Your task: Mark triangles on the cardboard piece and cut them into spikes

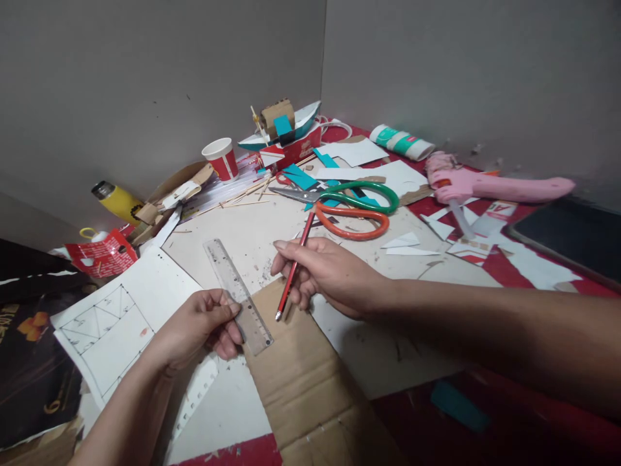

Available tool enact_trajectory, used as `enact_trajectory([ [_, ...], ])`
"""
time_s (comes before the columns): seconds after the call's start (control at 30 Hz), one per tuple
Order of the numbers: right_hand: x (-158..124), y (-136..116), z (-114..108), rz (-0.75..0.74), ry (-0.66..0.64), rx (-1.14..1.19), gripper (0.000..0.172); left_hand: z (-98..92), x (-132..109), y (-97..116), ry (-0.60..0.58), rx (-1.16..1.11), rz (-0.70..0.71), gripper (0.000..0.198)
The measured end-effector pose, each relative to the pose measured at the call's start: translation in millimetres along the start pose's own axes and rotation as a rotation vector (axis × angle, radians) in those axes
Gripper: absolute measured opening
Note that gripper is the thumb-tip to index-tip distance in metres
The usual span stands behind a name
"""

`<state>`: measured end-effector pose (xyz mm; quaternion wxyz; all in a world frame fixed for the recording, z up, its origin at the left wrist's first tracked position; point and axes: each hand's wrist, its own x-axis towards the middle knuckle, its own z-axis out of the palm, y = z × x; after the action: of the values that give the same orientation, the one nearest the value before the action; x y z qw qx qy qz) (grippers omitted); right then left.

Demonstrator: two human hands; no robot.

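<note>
Between the thumb and fingers of my left hand (206, 327) is a clear plastic ruler (237, 294), slanting over the far left edge of a brown cardboard strip (310, 369). My right hand (323, 275) grips a red pencil (294, 265) with a dark stripe; its silvery end points down over the cardboard. Whether the ruler touches the cardboard, I cannot tell. Just beyond my right hand lie scissors (359, 207) with one green and one orange handle. Left of my left hand is a white paper (126, 323) with a drawn figure of lines and triangles.
A pink glue gun (499, 186) lies at the right among paper scraps. Farther back stand a paper cup (221, 160) and a model boat (286, 133). A yellow bottle (118, 202) leans at the left. Thin sticks (242, 194) and a white-green roll (402, 142) lie near the wall.
</note>
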<state>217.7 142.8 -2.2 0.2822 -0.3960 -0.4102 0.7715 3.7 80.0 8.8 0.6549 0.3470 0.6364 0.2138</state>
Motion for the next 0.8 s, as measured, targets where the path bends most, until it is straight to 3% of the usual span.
enact_trajectory([
  [0.23,-1,6,-4,-0.044,-0.137,-0.046,0.047,-0.8,1,-1,-0.003,0.0,0.007,0.031],
  [0.43,-7,4,-4,-0.056,-0.317,-0.214,0.02,0.6,2,-1,0.01,0.034,0.016,0.029],
  [0.53,-13,5,-2,-0.064,-0.344,-0.299,0.011,1.8,2,0,0.014,0.03,0.0,0.029],
  [0.7,-22,9,-2,-0.404,-0.397,-0.676,0.013,1.8,1,1,-0.002,0.036,0.015,0.026],
  [0.8,-24,10,-3,-0.58,-0.399,-0.79,0.018,1.3,1,-1,0.002,0.057,0.025,0.026],
])
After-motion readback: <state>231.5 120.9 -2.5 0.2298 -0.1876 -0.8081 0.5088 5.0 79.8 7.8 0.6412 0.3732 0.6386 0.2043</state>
